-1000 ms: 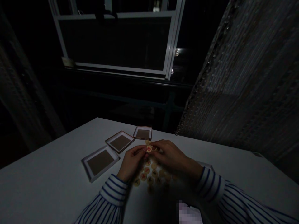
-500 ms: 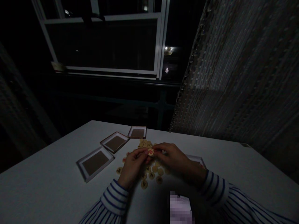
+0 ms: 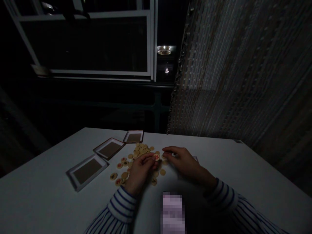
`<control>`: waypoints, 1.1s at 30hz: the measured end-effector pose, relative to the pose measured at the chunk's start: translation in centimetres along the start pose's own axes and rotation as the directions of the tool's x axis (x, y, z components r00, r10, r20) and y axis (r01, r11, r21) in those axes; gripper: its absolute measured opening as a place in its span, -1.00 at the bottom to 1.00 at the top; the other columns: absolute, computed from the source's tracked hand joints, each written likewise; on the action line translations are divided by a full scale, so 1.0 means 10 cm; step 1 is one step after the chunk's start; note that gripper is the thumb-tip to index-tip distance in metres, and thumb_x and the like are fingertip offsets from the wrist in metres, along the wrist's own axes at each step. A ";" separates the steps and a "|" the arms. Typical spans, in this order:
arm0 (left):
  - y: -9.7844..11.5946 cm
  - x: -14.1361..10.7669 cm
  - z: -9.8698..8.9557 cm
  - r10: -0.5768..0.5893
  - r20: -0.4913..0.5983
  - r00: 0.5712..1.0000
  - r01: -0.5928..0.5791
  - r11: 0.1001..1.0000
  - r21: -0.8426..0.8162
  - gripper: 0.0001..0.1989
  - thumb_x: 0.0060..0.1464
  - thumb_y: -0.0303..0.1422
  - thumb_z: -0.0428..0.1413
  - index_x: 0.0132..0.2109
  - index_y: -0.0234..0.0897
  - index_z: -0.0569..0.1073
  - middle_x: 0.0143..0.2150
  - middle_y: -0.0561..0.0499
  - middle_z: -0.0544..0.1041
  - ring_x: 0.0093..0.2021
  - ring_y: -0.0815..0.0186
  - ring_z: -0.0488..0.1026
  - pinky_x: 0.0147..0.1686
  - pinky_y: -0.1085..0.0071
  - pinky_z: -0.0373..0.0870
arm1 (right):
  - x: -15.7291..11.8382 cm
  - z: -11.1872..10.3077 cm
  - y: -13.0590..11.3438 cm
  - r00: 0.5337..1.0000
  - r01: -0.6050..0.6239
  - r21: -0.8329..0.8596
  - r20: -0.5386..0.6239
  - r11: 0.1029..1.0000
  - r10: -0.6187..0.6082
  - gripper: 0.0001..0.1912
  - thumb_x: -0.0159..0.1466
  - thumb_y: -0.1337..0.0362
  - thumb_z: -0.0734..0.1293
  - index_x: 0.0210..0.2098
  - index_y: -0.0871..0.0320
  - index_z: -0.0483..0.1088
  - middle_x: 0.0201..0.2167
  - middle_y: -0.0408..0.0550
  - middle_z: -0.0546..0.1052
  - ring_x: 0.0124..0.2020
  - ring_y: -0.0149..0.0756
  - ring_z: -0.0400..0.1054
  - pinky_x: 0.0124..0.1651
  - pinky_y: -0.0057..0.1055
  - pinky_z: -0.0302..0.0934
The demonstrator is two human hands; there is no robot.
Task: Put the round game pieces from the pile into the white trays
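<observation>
Between the thumb and fingers of my left hand (image 3: 142, 170) is a round pale piece (image 3: 156, 157) with a red character, its marked face toward me. My right hand (image 3: 184, 162) is just to the right of it, over the table, with its thumb and index finger apart. A disc seems to lie near those fingertips, and I cannot tell whether they touch it. Around and behind my left hand lie several round wooden pieces (image 3: 141, 149), some blank side up, others with red or black characters. My left hand hides part of the pile.
On the white table (image 3: 48, 185), three shallow trays stand at the left: a near one (image 3: 87, 169), a middle one (image 3: 109, 148) and a far one (image 3: 133, 136). Another box is partly behind my right hand. A pixelated object (image 3: 173, 213) is at the near edge. A bead curtain (image 3: 219, 81) hangs behind.
My right hand has moved away from the red-marked piece, which stays in my left hand. The view has turned to the right, so the trays and pile appear further left.
</observation>
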State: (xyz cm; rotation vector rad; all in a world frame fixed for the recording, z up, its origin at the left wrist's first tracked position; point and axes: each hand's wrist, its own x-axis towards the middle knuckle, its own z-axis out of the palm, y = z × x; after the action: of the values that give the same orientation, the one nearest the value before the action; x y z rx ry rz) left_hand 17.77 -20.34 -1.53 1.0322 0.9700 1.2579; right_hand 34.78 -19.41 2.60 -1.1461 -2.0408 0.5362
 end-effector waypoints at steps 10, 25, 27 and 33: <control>-0.05 0.03 0.25 0.014 0.012 1.000 -0.015 1.000 0.010 -0.69 -0.13 -0.29 0.17 -0.21 -0.35 0.42 -0.35 -0.02 0.52 -0.38 0.42 0.44 -0.38 0.55 0.36 | -0.14 -0.23 0.25 0.986 -0.090 0.085 -0.135 0.992 0.101 -0.70 0.18 0.16 0.20 -0.15 0.14 0.39 -0.22 -0.06 0.48 -0.20 -0.32 0.34 -0.12 -0.35 0.20; -0.22 0.16 0.54 0.005 0.021 1.000 -0.003 0.996 -0.084 -0.68 -0.14 -0.30 0.18 -0.21 -0.37 0.40 -0.33 -0.08 0.52 -0.36 0.39 0.45 -0.31 0.48 0.37 | -0.16 -0.39 0.35 0.984 -0.063 0.032 -0.165 0.997 0.067 -0.71 0.18 0.19 0.19 -0.16 0.14 0.40 -0.24 -0.06 0.49 -0.24 -0.33 0.34 -0.20 -0.38 0.21; -0.28 0.16 0.54 0.006 0.027 1.000 -0.003 0.993 -0.115 -0.62 -0.14 -0.31 0.18 -0.13 -0.34 0.37 -0.31 -0.08 0.52 -0.35 0.38 0.46 -0.29 0.45 0.37 | -0.16 -0.41 0.37 0.983 -0.067 0.032 -0.171 0.997 0.071 -0.72 0.17 0.20 0.20 -0.16 0.13 0.40 -0.25 -0.07 0.49 -0.26 -0.34 0.35 -0.21 -0.39 0.21; -0.36 0.15 0.54 -0.019 0.068 0.998 0.026 0.994 -0.108 -0.56 -0.16 -0.32 0.19 -0.06 -0.30 0.38 -0.32 -0.03 0.50 -0.35 0.41 0.45 -0.28 0.48 0.36 | -0.14 -0.42 0.39 0.989 -0.067 -0.020 -0.133 0.998 0.064 -0.71 0.18 0.21 0.19 -0.16 0.14 0.39 -0.26 -0.07 0.49 -0.25 -0.33 0.35 -0.18 -0.38 0.21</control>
State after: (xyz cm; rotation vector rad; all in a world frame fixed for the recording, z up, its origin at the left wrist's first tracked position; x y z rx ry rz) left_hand 24.06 -19.34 -3.61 0.9695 0.8502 1.2368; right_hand 40.65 -18.54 2.25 -1.2334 -1.9070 0.4565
